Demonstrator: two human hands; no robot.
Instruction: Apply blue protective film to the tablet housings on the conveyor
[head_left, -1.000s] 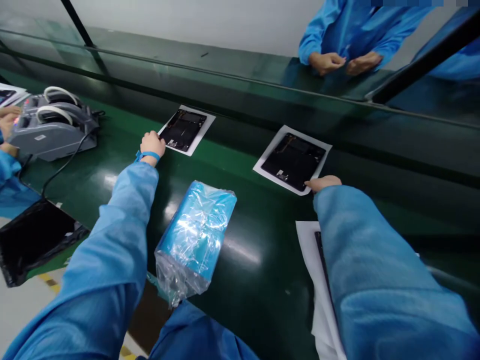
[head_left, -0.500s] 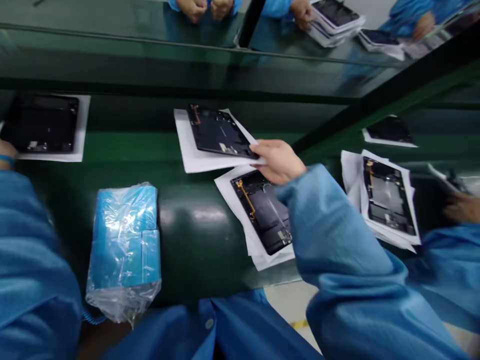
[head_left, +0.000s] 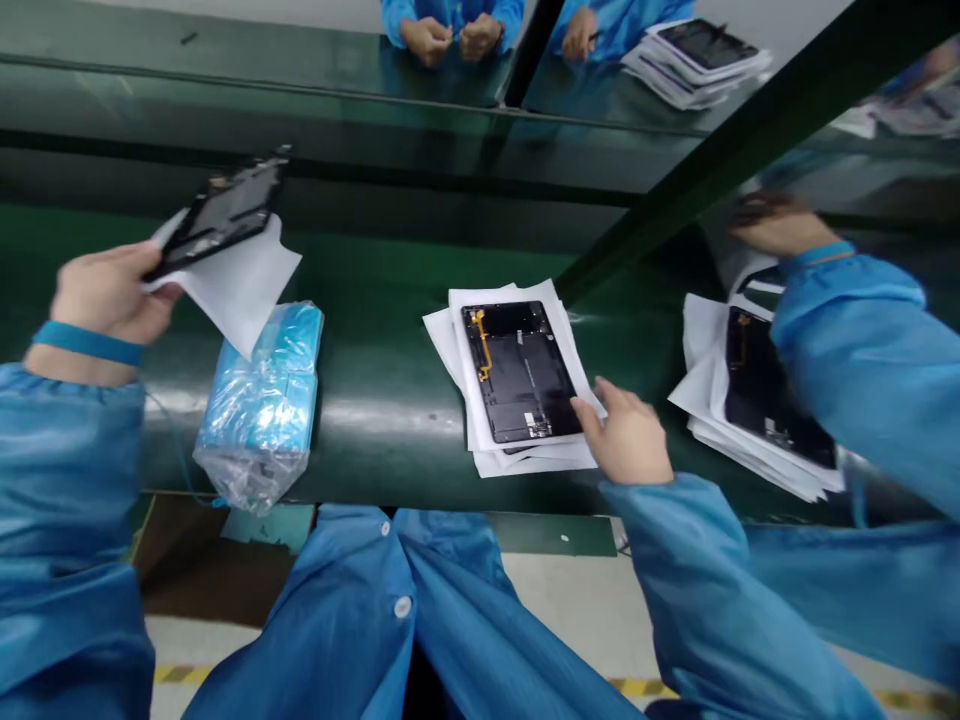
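In my left hand (head_left: 112,295), a black tablet shell (head_left: 229,210) and a loose white paper sheet (head_left: 244,280) are gripped by one edge. The shell is tilted, raised above the bench. A blue band circles that wrist. My right hand (head_left: 630,435) is at the lower right corner of another black tablet shell (head_left: 517,370), thumb at its edge and forefinger apart from the thumb. This shell has an orange flex cable (head_left: 482,345) and lies flat on a stack of white sheets (head_left: 457,375) with part of another shell showing beneath.
A plastic-wrapped blue block (head_left: 262,390) stands on the green bench (head_left: 375,380) at left. On the right, a co-worker's arm (head_left: 862,320) reaches over another paper-and-shell stack (head_left: 750,440). A dark green beam (head_left: 720,130) slants overhead. Other people's hands (head_left: 454,40) appear beyond the ledge.
The shell in my right hand has come down onto the near stack. My left hand has lifted the left shell with its paper off the bench. The view has shifted.
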